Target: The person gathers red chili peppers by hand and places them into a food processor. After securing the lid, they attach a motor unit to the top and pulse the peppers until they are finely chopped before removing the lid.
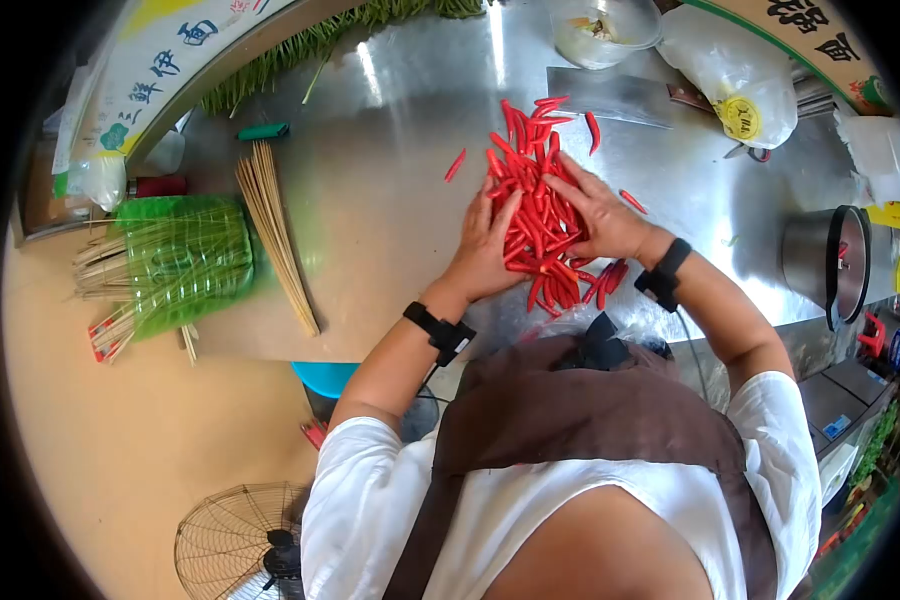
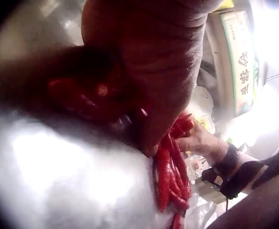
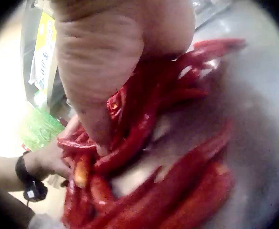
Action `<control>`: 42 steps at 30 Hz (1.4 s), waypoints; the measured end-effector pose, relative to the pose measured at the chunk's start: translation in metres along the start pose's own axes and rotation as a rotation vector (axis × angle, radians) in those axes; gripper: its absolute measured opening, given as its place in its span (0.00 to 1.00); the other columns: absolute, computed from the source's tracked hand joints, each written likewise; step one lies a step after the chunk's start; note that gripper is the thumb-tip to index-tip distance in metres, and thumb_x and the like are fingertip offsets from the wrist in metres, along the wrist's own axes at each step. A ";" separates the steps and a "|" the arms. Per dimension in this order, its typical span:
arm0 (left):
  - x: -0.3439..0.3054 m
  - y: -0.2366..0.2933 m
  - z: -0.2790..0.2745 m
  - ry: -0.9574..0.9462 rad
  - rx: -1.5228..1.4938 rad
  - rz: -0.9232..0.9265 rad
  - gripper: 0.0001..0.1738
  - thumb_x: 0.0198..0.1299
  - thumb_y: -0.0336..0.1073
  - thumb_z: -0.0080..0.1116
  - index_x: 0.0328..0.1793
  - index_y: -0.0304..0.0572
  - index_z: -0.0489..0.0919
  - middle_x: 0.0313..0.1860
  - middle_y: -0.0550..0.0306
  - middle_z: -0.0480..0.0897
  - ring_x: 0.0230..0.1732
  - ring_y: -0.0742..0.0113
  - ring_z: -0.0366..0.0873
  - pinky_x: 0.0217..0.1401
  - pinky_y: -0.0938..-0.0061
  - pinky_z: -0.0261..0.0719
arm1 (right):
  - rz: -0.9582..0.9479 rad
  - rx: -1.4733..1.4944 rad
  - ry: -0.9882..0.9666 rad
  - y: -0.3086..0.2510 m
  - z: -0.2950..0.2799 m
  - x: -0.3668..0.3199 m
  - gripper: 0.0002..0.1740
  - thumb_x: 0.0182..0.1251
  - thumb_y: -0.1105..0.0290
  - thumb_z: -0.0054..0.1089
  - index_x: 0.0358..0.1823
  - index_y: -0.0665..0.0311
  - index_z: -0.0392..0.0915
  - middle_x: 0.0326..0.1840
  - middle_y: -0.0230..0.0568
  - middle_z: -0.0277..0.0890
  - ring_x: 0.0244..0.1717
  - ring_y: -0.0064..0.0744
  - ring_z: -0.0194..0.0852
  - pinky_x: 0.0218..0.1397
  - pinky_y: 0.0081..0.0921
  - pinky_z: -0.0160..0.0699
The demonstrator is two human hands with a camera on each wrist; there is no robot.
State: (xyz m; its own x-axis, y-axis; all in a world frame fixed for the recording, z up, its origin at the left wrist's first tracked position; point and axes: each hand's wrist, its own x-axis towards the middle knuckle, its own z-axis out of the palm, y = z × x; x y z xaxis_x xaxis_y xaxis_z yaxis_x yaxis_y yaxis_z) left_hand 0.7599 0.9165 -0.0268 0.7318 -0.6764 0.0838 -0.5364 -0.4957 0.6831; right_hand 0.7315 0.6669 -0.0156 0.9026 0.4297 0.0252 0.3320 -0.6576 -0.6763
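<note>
A heap of red chili peppers [image 1: 538, 222] lies on the steel tabletop in front of the person. My left hand [image 1: 483, 250] cups the heap's left side, thumb and fingers round some peppers. From the right, my right hand [image 1: 610, 222] holds the other side, its fingers over the top. In the left wrist view, peppers [image 2: 165, 176] hang below the thumb, and others lie in shadow under the palm. The right wrist view shows the thumb pressed in among peppers [image 3: 144, 138], with more peppers lying loose beside it. Most fingertips are hidden by the heap.
A cleaver [image 1: 610, 97], scissors [image 1: 748, 152] and a plastic bag [image 1: 735, 75] lie at the back right. A clear bowl [image 1: 607, 30] stands behind. Bamboo skewers [image 1: 278, 240] and a green bag [image 1: 185, 262] are left. A metal pot [image 1: 810, 250] stands right.
</note>
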 end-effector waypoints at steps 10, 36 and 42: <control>0.038 0.011 0.034 0.229 -0.447 -0.197 0.45 0.42 0.20 0.69 0.71 0.47 0.67 0.72 0.41 0.62 0.73 0.45 0.61 0.73 0.62 0.64 | 0.145 0.414 0.298 -0.009 0.030 0.026 0.45 0.46 0.80 0.70 0.70 0.62 0.62 0.67 0.59 0.60 0.66 0.57 0.63 0.69 0.37 0.66; 0.228 0.409 0.157 -0.121 -0.352 0.582 0.40 0.45 0.23 0.69 0.68 0.45 0.70 0.68 0.40 0.68 0.72 0.44 0.63 0.69 0.61 0.69 | 0.325 0.209 1.042 0.008 -0.246 -0.316 0.41 0.51 0.80 0.69 0.68 0.62 0.62 0.58 0.48 0.67 0.60 0.45 0.69 0.67 0.33 0.69; 0.280 0.450 0.260 -0.369 -0.287 0.619 0.41 0.42 0.21 0.62 0.69 0.42 0.69 0.72 0.31 0.61 0.76 0.39 0.55 0.75 0.59 0.59 | 0.571 0.046 0.979 0.074 -0.266 -0.412 0.43 0.48 0.71 0.73 0.68 0.66 0.63 0.66 0.57 0.65 0.68 0.52 0.62 0.70 0.36 0.64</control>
State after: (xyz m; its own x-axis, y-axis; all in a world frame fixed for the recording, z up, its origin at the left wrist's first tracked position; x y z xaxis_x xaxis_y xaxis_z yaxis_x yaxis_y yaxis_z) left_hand 0.6140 0.3626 0.1148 0.1200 -0.9467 0.2988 -0.6348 0.1583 0.7563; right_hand 0.4573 0.2771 0.1196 0.7518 -0.6080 0.2552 -0.1895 -0.5699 -0.7996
